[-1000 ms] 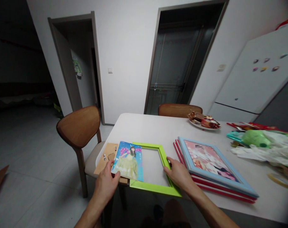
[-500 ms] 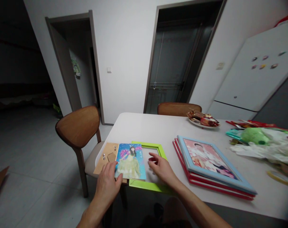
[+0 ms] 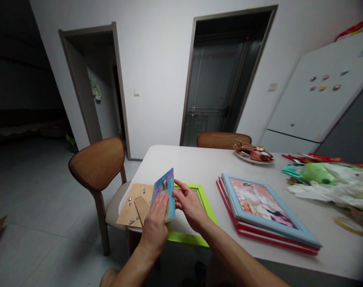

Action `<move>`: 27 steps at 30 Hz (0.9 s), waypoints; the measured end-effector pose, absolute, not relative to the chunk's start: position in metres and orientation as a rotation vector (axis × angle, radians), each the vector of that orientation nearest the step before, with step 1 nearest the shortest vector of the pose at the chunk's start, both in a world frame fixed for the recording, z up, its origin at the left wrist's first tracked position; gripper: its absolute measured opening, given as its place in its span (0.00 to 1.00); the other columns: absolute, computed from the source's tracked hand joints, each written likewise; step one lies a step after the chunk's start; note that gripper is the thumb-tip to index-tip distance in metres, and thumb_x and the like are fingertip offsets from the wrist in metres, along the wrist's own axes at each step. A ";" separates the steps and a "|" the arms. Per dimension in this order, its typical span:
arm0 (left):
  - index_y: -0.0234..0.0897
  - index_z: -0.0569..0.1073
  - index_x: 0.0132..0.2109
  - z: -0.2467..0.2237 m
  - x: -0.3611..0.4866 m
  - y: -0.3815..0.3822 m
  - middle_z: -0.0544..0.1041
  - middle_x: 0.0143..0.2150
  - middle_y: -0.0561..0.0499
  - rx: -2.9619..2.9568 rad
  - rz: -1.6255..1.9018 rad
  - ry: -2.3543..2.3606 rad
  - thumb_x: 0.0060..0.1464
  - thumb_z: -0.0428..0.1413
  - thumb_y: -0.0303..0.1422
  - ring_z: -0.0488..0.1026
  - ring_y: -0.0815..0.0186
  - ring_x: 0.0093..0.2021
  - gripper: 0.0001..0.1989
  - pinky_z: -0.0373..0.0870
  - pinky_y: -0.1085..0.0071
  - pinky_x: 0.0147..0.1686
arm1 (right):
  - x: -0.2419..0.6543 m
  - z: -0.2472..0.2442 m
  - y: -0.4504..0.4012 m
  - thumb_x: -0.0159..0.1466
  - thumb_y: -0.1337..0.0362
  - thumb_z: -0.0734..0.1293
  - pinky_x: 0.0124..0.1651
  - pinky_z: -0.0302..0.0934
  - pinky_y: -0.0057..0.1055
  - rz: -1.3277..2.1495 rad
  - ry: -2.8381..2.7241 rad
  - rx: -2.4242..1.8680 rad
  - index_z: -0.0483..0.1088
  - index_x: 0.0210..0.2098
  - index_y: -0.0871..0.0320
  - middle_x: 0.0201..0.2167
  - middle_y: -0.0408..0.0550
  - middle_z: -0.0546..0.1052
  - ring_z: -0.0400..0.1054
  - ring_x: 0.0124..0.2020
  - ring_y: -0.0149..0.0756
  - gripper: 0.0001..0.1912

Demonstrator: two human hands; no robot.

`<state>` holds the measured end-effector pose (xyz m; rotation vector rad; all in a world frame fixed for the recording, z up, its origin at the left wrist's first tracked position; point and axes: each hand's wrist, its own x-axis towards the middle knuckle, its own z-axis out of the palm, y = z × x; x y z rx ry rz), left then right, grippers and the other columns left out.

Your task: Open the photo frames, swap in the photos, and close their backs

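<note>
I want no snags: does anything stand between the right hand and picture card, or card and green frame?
Nothing visible separates the right hand from the picture card; its fingers are at the right edge. Toward the green frame, only that hand shows in the way, over the opening.

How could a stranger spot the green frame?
Find the white table, then the stack of frames on it. Left of that, at the near edge, lies the green frame, partly hidden by the right hand. Its lime colour differs from the stack's red and light blue.
</note>
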<state>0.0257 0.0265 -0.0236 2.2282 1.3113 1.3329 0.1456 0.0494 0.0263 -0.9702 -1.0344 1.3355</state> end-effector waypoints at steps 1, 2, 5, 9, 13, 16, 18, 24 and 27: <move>0.34 0.62 0.52 -0.018 0.027 0.027 0.65 0.53 0.44 2.128 1.420 1.287 0.48 0.43 0.22 0.59 0.62 0.54 0.23 0.54 0.62 0.54 | 0.147 0.029 0.047 0.50 0.62 0.63 0.21 0.56 0.22 1.330 -1.023 -0.963 0.59 0.47 0.61 0.23 0.40 0.68 0.61 0.19 0.24 0.26; 0.35 0.64 0.51 -0.013 0.029 0.027 0.67 0.52 0.45 2.006 1.498 1.270 0.50 0.44 0.24 0.62 0.62 0.53 0.20 0.56 0.63 0.53 | 0.150 0.029 0.045 0.51 0.60 0.63 0.23 0.58 0.23 1.317 -1.010 -0.988 0.59 0.48 0.61 0.28 0.44 0.70 0.64 0.23 0.26 0.25; 0.33 0.69 0.43 -0.002 0.039 0.024 0.74 0.43 0.44 1.558 1.653 1.220 0.52 0.46 0.32 0.68 0.59 0.46 0.13 0.62 0.63 0.48 | 0.161 0.012 0.043 0.50 0.61 0.64 0.28 0.61 0.24 1.299 -0.916 -1.191 0.60 0.48 0.61 0.34 0.49 0.71 0.67 0.29 0.29 0.26; 0.29 0.71 0.38 -0.002 0.057 0.020 0.76 0.36 0.44 1.124 1.675 1.099 0.48 0.49 0.35 0.72 0.59 0.40 0.14 0.66 0.66 0.42 | 0.175 -0.021 0.044 0.50 0.67 0.62 0.26 0.62 0.26 1.450 -0.691 -1.175 0.49 0.55 0.60 0.29 0.46 0.74 0.67 0.23 0.29 0.34; 0.31 0.64 0.47 -0.014 0.062 0.024 0.73 0.43 0.44 1.076 1.635 1.056 0.46 0.51 0.31 0.70 0.62 0.43 0.19 0.65 0.68 0.44 | 0.194 -0.026 0.048 0.45 0.75 0.58 0.23 0.60 0.22 1.367 -0.722 -1.046 0.59 0.50 0.59 0.27 0.44 0.76 0.67 0.21 0.29 0.30; 0.32 0.59 0.51 -0.022 0.055 0.031 0.70 0.47 0.42 1.169 1.511 1.100 0.46 0.48 0.26 0.69 0.64 0.45 0.22 0.64 0.68 0.45 | 0.211 -0.020 0.054 0.44 0.75 0.57 0.22 0.60 0.23 1.295 -0.772 -1.113 0.63 0.47 0.61 0.25 0.45 0.76 0.68 0.21 0.30 0.29; 0.31 0.61 0.50 -0.027 0.049 0.032 0.70 0.47 0.42 1.248 1.420 1.145 0.44 0.49 0.24 0.68 0.64 0.46 0.22 0.63 0.67 0.47 | 0.222 -0.018 0.059 0.44 0.75 0.56 0.21 0.60 0.23 1.248 -0.801 -1.194 0.63 0.47 0.62 0.23 0.45 0.76 0.68 0.20 0.31 0.29; 0.32 0.66 0.46 -0.030 0.042 0.022 0.70 0.47 0.44 1.817 1.105 1.374 0.42 0.50 0.24 0.65 0.61 0.48 0.20 0.58 0.64 0.51 | 0.239 -0.028 0.070 0.46 0.75 0.56 0.17 0.56 0.22 1.112 -0.909 -1.422 0.61 0.50 0.65 0.18 0.45 0.74 0.64 0.14 0.29 0.30; 0.29 0.65 0.47 -0.032 0.044 0.019 0.68 0.50 0.41 1.981 1.018 1.392 0.42 0.50 0.24 0.63 0.61 0.51 0.20 0.57 0.65 0.52 | 0.240 -0.033 0.073 0.47 0.75 0.56 0.14 0.52 0.21 1.033 -0.975 -1.512 0.60 0.51 0.66 0.17 0.45 0.74 0.61 0.12 0.27 0.30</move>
